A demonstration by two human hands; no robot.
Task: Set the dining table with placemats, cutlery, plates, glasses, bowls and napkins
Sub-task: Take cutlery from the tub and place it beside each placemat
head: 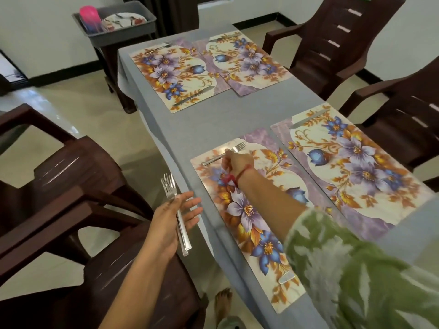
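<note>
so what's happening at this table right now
A person is laying cutlery. Their right hand holds a fork by its handle at the far end of the nearest placemat, which has a knife at its near end. Their left hand grips a bundle of spare forks just off the table's edge. Four floral placemats lie on the grey tablecloth. Plates and a pink cup sit in a grey tub beyond the table.

1. White walls [35, 43] with black skirting [64, 72] run far beyond the right hand's [236, 162] grip.
2. Glossy pale floor [71, 108] lies left of it.
3. A dark brown armchair [71, 167] stands left of it, and a slatted armchair [337, 43] beyond and right.
4. A grey stand [111, 43] sits far beyond, leftward.
</note>
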